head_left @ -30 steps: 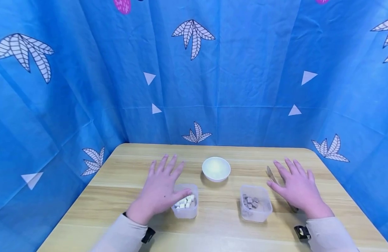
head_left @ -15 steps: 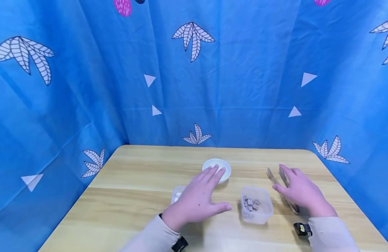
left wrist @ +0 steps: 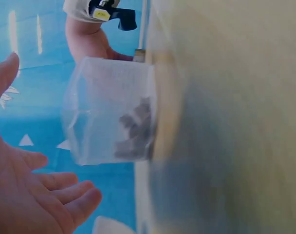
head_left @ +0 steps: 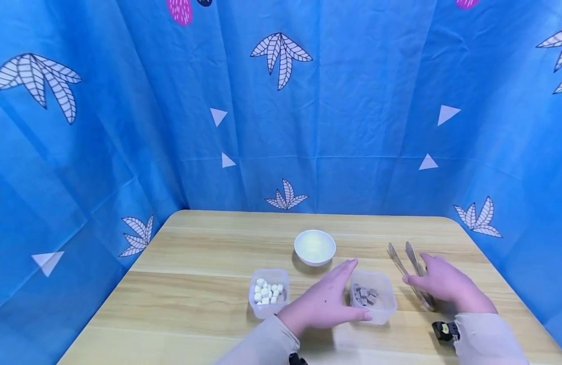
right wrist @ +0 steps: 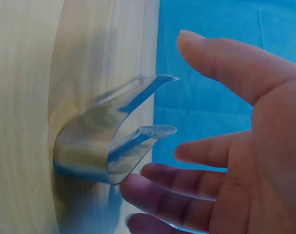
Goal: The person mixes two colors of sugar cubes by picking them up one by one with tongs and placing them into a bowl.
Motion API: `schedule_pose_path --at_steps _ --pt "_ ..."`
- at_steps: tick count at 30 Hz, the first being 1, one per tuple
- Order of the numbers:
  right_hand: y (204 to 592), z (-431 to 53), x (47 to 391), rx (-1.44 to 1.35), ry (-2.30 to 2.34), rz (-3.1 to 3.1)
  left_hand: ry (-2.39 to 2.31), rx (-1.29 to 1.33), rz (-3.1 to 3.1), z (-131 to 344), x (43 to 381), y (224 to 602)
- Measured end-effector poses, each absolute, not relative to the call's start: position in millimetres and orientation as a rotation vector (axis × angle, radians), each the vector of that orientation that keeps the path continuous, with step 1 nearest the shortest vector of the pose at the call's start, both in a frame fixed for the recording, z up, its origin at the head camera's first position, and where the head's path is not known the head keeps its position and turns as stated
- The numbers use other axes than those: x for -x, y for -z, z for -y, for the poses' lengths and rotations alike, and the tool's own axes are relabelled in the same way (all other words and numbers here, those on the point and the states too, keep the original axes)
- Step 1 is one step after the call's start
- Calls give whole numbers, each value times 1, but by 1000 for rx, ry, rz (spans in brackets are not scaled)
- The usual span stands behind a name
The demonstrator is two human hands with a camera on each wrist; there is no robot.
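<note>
My left hand (head_left: pixel 324 304) reaches over the near left side of a clear plastic box (head_left: pixel 386 300), thumb and fingers spread apart. Small brown-grey cubes (head_left: pixel 364 295) lie inside that box; the left wrist view shows the fingers (left wrist: pixel 80 202) straight beside its wall. Metal tongs (head_left: pixel 412 254) rest on the table to the right, their two arms pointing away. Above their bent end hovers my right hand (head_left: pixel 449 286). In the right wrist view its thumb and fingers (right wrist: pixel 162 197) stand apart on either side of the tongs, a fingertip overlapping the bend.
Another plastic box (head_left: pixel 264 312) with several white cubes (head_left: pixel 264 291) stands left of my left hand. Behind the boxes is a white bowl (head_left: pixel 314 247). The wooden table (head_left: pixel 194 294) ends at a blue patterned curtain (head_left: pixel 353 126).
My left hand has swept right, from the box of white cubes past the bowl to the box of brown-grey cubes. The right hand has lowered and drawn back toward the tongs' bent end.
</note>
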State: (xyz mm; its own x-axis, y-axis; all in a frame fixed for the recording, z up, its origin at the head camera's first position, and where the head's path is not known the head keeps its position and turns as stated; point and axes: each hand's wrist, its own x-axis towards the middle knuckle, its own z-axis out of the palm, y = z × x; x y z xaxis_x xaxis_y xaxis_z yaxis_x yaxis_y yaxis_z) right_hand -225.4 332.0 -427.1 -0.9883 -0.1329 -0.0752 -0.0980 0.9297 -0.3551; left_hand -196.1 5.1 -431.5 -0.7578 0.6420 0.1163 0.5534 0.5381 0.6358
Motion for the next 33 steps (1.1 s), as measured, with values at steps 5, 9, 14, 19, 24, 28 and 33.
schedule_pose_path --at_steps 5,9,14,19,24,28,33 --pt "429 -332 227 181 583 -2932 -1224 -865 -2470 -11 202 445" --pt "432 -330 230 167 625 -2909 -1371 -729 -2343 -11 206 455" --pt "439 -330 231 82 718 -2846 -1492 -694 -2222 -16 210 469" --pt "441 -330 228 40 784 -2808 -1538 -747 -2169 -21 213 478" --pt "439 -330 228 40 767 -2809 -1580 -765 -2172 -24 216 485" --pt "441 -334 227 36 757 -2801 -1586 -786 -2165 -26 217 487" --pt "442 -338 227 92 778 -2804 -1558 -783 -2191 -25 217 488"
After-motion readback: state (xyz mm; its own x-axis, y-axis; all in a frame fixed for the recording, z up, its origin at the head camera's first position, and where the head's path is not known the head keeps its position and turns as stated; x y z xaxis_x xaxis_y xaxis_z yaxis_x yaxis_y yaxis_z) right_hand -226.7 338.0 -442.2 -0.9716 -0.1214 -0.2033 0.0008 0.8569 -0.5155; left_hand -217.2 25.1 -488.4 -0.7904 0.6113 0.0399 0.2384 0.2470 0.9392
